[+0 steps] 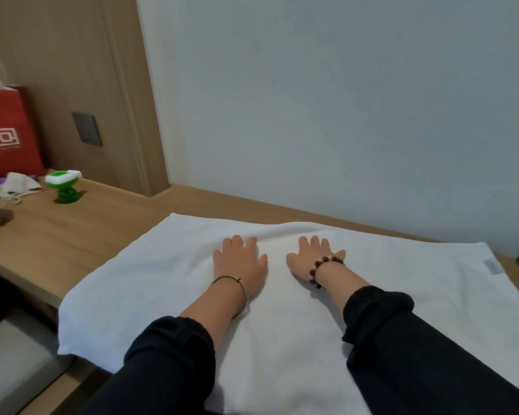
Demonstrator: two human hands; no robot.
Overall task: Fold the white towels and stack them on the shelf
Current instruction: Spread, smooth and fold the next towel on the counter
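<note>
My left hand and right hand lay flat, fingers spread, pressing the white towel on the tabletop.

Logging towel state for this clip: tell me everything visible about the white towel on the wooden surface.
The white towel lies spread flat on the wooden tabletop, soft and terry-like. Its near left corner overhangs the tabletop's edge. A small sewn label shows at its far right edge. The left hand and right hand rest on its middle, palms down, fingers spread.
</note>
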